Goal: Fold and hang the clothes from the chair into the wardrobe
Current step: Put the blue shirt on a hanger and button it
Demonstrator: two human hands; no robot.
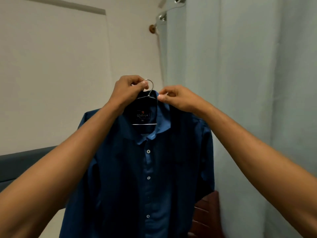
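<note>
Forearms: both reach up from the lower corners toward frame centre.
Shirt: dark blue, buttoned, hanging centre frame on a metal hanger.
Left hand: fingers curled round the hanger's hook.
Right hand: pinching the collar beside the hook.
Curtain: pale, right side, behind.
Wall: cream, left, farthest.

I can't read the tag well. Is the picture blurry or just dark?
Head view: dim, flat light makes the dark blue button-up shirt nearly black; its collar label is small and soft; the wide lens bends the forearms at the edges.
</note>
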